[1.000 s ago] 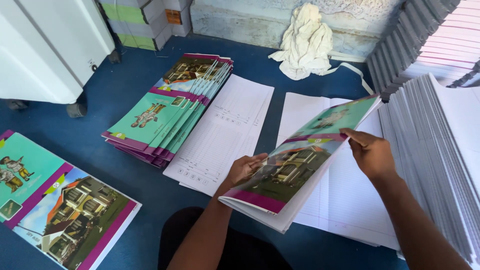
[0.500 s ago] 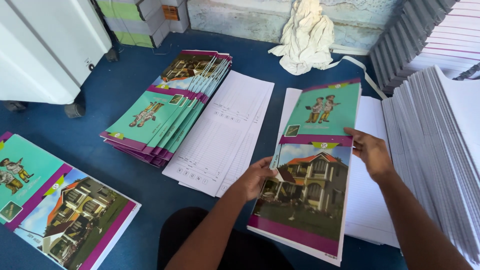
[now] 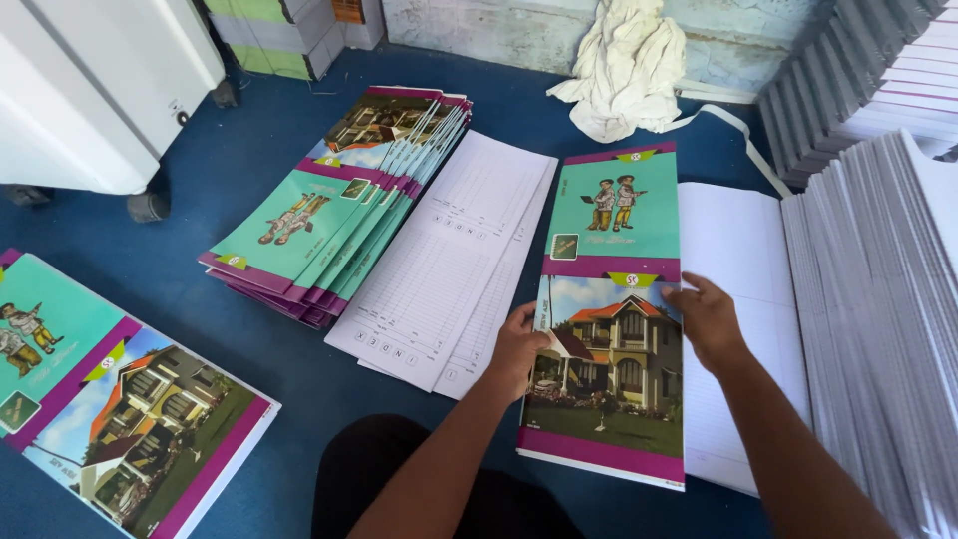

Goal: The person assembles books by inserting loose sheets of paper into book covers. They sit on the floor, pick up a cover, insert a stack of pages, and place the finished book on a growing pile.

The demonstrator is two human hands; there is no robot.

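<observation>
1. Blue floor (image 3: pixel 249 180) carries everything; a white cabinet (image 3: pixel 90 80) stands at upper left and a crumpled white cloth (image 3: pixel 624 65) lies against the far wall.
2. Centre right lies an opened notebook cover (image 3: pixel 611 299), flat and face up: teal half with two cartoon figures farther away, house picture nearer.
3. Left hand (image 3: pixel 517 349) rests on the cover's left edge, its grip loosely curled, thumb on top of the house picture.
4. Right hand (image 3: pixel 711 321) lies on the cover's right edge, fingers spread flat, pinching nothing.
5. Under the cover's right side sits a stack of white ruled pages (image 3: pixel 743 299).
6. Just left of the cover lie printed index sheets (image 3: pixel 449 269), then a fanned stack of covers (image 3: pixel 339 210).
7. Bound page bundles (image 3: pixel 878 299) fill the right; another cover pile (image 3: pixel 110 399) lies at lower left.
</observation>
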